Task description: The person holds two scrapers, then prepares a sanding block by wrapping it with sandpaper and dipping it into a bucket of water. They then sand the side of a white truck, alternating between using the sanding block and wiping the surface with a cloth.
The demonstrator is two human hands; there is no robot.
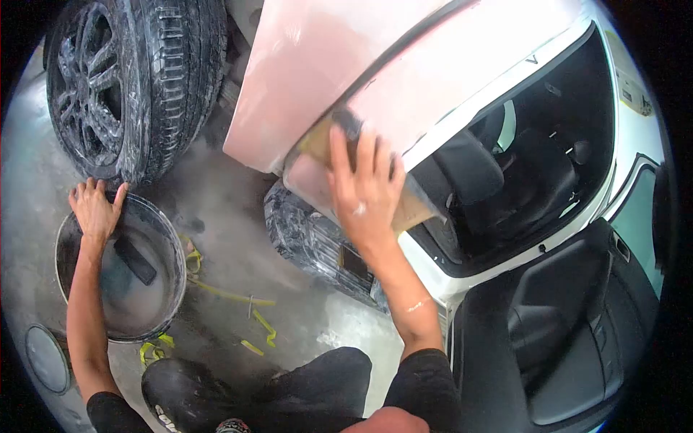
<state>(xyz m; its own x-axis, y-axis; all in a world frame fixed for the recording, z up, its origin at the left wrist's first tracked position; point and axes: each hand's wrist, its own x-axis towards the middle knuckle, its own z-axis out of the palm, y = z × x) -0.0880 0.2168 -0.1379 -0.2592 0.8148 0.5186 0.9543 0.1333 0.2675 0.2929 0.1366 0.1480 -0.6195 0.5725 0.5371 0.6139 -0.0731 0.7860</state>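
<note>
My right hand [367, 191] presses on the corner of a pale pink and white car panel [426, 94]. Its fingers are spread over a tan sheet [417, 209], with a small dark piece [348, 123] by the fingertips; whether the hand grips either is blurred. At the left, my left hand [97, 206] rests with fingers apart on the rim of a round bucket [180, 289], close under a dusty tyre [173, 86]. Inside the bucket, a dark block [135, 262] lies in cloudy liquid.
A car door with black trim [570, 325] stands open at the lower right. Black seats [465, 169] show through the car opening. Yellow tape strips [264, 328] lie on the grey floor [224, 252]. A round lid [48, 359] is at the lower left.
</note>
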